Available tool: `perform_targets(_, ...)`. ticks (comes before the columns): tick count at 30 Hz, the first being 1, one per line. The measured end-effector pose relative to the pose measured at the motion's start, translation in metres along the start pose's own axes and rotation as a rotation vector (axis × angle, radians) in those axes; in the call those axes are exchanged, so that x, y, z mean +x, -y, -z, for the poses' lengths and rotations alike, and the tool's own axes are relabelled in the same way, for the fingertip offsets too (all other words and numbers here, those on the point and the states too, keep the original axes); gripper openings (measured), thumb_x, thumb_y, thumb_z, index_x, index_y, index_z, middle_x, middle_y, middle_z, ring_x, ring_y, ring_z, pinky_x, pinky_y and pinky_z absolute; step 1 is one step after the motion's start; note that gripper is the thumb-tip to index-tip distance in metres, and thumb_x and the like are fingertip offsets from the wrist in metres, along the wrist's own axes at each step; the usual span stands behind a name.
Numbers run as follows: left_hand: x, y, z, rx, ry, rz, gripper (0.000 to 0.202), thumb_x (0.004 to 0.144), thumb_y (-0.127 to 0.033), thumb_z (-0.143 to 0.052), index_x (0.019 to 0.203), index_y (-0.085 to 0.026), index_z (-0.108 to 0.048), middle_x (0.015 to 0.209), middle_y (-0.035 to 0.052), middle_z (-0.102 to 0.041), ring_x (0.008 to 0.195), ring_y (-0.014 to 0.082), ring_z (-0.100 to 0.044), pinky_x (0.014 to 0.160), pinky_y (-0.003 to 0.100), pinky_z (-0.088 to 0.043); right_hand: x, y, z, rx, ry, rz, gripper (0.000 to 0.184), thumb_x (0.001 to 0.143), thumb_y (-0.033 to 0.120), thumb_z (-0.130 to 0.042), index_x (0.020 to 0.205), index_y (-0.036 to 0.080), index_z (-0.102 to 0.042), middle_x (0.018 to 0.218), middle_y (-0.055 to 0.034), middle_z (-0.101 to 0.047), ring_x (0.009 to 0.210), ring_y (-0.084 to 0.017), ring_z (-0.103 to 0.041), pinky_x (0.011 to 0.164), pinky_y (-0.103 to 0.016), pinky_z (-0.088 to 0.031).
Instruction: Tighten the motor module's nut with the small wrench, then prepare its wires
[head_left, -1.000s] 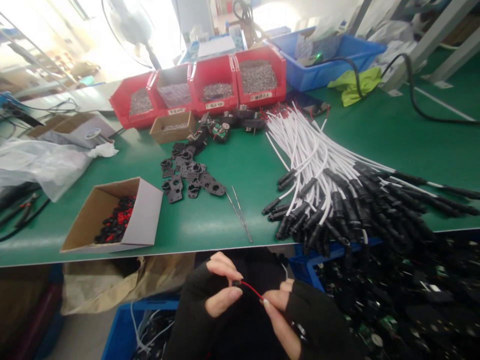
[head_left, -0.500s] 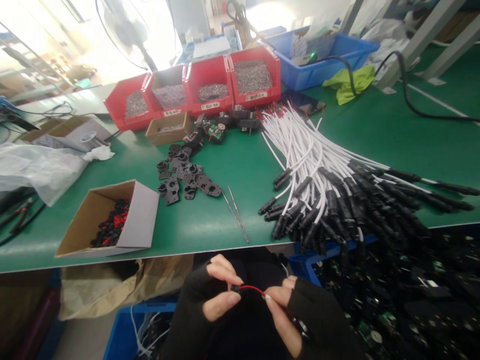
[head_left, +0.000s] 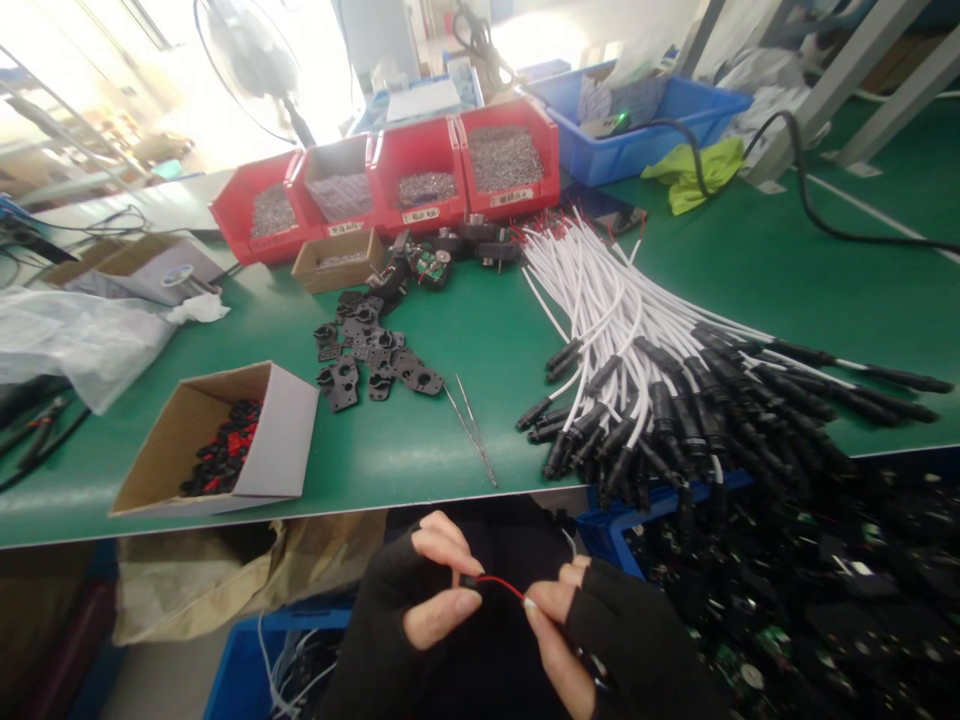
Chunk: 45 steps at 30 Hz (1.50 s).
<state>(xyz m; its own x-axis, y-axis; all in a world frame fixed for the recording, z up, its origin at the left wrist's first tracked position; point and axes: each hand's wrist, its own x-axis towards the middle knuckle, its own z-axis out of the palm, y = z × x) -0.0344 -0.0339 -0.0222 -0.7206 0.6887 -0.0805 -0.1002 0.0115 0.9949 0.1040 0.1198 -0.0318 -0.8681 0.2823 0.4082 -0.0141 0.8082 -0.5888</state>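
Observation:
My left hand [head_left: 439, 585], in a black fingerless glove, pinches a small black part [head_left: 469, 581] between thumb and fingertips. From that part a thin red wire [head_left: 501, 584] arcs across to my right hand [head_left: 559, 620], whose thumb and forefinger are closed on its other end. Both hands are held low, in front of the table's near edge. A pair of metal tweezers [head_left: 472, 430] lies on the green table just beyond them. Black plastic plates [head_left: 379, 350] are heaped behind the tweezers.
An open carton [head_left: 281, 430] of small red and black parts stands at left. Red bins [head_left: 420, 205] of small metal pieces line the back. White cables [head_left: 600, 290] with black ends spread at right. Below the table edge is a blue crate [head_left: 611, 530] beside many dark parts.
My right hand has shifted slightly left and down, and the wire hangs in a slightly different curve. Both hands keep their pinch.

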Motion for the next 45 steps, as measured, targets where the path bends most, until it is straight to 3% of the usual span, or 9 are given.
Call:
perform_targets(9,0.004,-0.008,-0.004,0.014,0.041,-0.054,0.009,0.082,-0.018,-0.081,0.087,-0.026,-0.081,0.079,0.0017,-0.063,0.073,0.0178,-0.057,0.069,0.028,-0.044,0.003,0.002,0.006,-0.072,0.027,0.062,0.019,0.093,0.007,-0.061,0.08,0.018,-0.07,0.062,-0.0002,-0.055,0.06,-0.013,-0.053,0.061,-0.024,-0.048)
perform_targets(15,0.001,-0.009,-0.013,-0.033,0.131,0.058,0.004,0.082,-0.023,-0.083,0.083,-0.023,-0.08,0.08,0.0031,-0.061,0.075,0.0187,-0.056,0.069,0.029,-0.043,0.005,0.003,0.003,0.152,0.069,0.009,0.022,0.092,0.002,-0.06,0.098,0.022,-0.063,0.073,0.0034,-0.062,0.067,-0.01,-0.062,0.065,-0.021,-0.056)
perform_targets(19,-0.001,-0.008,-0.017,-0.076,0.101,0.081,0.01,0.083,-0.032,-0.084,0.084,-0.024,-0.08,0.08,0.0031,-0.061,0.076,0.0194,-0.057,0.071,0.029,-0.045,0.009,0.005,-0.005,0.166,0.056,-0.047,0.032,0.094,-0.002,-0.048,0.105,0.024,-0.062,0.072,0.0045,-0.062,0.061,-0.007,-0.065,0.058,-0.014,-0.057)
perform_targets(23,-0.004,-0.002,-0.012,0.021,0.044,0.053,0.012,0.09,-0.034,-0.075,0.087,-0.024,-0.082,0.083,0.0054,-0.065,0.076,0.021,-0.061,0.07,0.031,-0.05,0.009,0.006,-0.011,0.177,-0.005,-0.072,0.035,0.089,-0.009,-0.049,0.092,0.024,-0.061,0.07,0.0061,-0.061,0.058,-0.006,-0.064,0.058,-0.01,-0.058)
perform_targets(30,-0.009,0.005,-0.013,0.114,0.01,0.126,0.008,0.087,-0.03,-0.077,0.088,-0.025,-0.083,0.092,0.0076,-0.069,0.083,0.024,-0.067,0.075,0.033,-0.056,-0.004,0.002,-0.022,0.351,-0.023,-0.21,0.04,0.088,-0.01,-0.051,0.099,0.025,-0.065,0.079,0.0037,-0.068,0.068,-0.008,-0.071,0.064,-0.01,-0.062)
perform_targets(35,-0.01,0.006,-0.016,0.049,-0.065,0.116,0.008,0.086,-0.02,-0.075,0.087,-0.027,-0.08,0.092,0.0048,-0.072,0.087,0.0229,-0.068,0.078,0.03,-0.059,-0.005,-0.004,-0.018,0.412,0.06,-0.218,0.013,0.098,0.011,-0.06,0.102,0.021,-0.067,0.068,0.0037,-0.064,0.054,-0.009,-0.066,0.05,-0.015,-0.056)
perform_targets(38,-0.006,0.005,-0.016,0.096,-0.075,0.06,0.013,0.086,-0.016,-0.072,0.084,-0.026,-0.079,0.083,0.0028,-0.071,0.078,0.0193,-0.066,0.073,0.026,-0.057,-0.003,-0.005,-0.014,0.417,0.074,-0.176,0.011,0.103,0.023,-0.06,0.101,0.016,-0.068,0.075,0.0016,-0.066,0.064,-0.009,-0.066,0.06,-0.02,-0.058)
perform_targets(42,0.004,-0.001,-0.022,0.137,-0.116,0.063,0.013,0.083,-0.028,-0.078,0.073,-0.021,-0.075,0.068,0.0048,-0.066,0.064,0.0214,-0.061,0.061,0.031,-0.055,0.003,-0.003,-0.008,0.418,0.056,-0.144,0.021,0.103,0.035,-0.063,0.109,0.015,-0.067,0.101,-0.0047,-0.07,0.085,-0.013,-0.068,0.076,-0.028,-0.062)
perform_targets(45,0.014,-0.009,-0.031,0.135,-0.15,0.047,0.022,0.079,-0.041,-0.081,0.075,-0.02,-0.074,0.064,0.0055,-0.064,0.067,0.0249,-0.062,0.061,0.034,-0.055,0.006,-0.002,-0.006,0.414,0.052,-0.138,0.018,0.103,0.032,-0.062,0.105,0.015,-0.067,0.099,-0.0038,-0.069,0.084,-0.012,-0.067,0.076,-0.027,-0.061)
